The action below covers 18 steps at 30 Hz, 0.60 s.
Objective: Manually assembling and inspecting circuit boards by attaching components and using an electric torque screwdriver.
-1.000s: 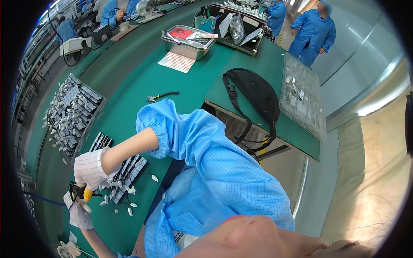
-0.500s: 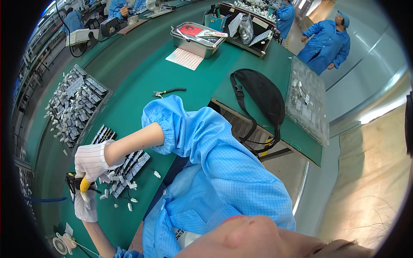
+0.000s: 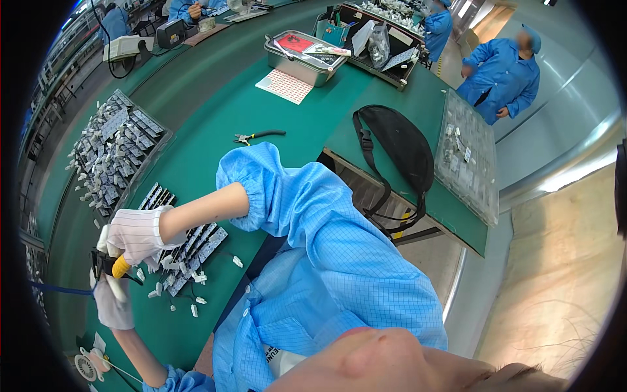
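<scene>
My right hand (image 3: 136,236), in a white striped glove, is closed on a small black piece (image 3: 103,262) at the left of the bench. A yellow patch (image 3: 121,266) shows by its fingers; I cannot tell if it is a finger cover. My left hand (image 3: 115,308), also in a white glove, is closed just below, its fingers against the black piece, whose shape is mostly hidden. A blue cord (image 3: 62,289) runs to this piece from the left. Circuit-board strips (image 3: 196,251) with white connectors lie beside my right hand, partly under its wrist.
A heaped tray of boards (image 3: 117,144) sits beyond my hands. Cutting pliers (image 3: 258,136), a metal box (image 3: 307,68), a label sheet (image 3: 285,86) and a black waist bag (image 3: 398,144) lie on the green bench. A small white fan (image 3: 86,368) is near my left forearm. Co-workers are beyond.
Both hands have moved a little to the left with the black piece, and the blue cord's end has moved with them. The co-worker at upper right has shifted slightly.
</scene>
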Available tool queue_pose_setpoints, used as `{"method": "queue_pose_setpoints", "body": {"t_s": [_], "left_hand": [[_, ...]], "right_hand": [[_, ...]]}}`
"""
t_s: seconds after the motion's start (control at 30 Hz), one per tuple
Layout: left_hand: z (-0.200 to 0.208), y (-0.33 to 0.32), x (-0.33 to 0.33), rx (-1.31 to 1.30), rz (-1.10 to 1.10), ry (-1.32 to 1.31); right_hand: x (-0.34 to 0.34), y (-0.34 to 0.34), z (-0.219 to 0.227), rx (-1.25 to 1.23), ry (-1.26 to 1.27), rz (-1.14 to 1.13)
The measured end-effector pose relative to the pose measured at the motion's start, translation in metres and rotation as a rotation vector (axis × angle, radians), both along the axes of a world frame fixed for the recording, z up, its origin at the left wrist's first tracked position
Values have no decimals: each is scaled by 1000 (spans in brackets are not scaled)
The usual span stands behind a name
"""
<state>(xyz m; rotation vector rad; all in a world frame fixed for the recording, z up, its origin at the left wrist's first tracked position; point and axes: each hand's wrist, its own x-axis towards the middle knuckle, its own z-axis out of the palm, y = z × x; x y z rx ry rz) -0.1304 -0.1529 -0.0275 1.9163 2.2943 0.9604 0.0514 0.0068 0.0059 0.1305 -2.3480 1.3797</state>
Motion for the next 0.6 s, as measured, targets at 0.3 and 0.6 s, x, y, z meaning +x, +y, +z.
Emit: {"method": "queue_pose_setpoints", "body": {"t_s": [0.3, 0.6], "left_hand": [[-37, 65, -85, 193, -148, -1163], [-22, 109, -104, 73, -380, -1116]], "right_hand": [[-29, 21, 7, 50, 40, -155], [-58, 44, 5, 412, 431, -326]]}}
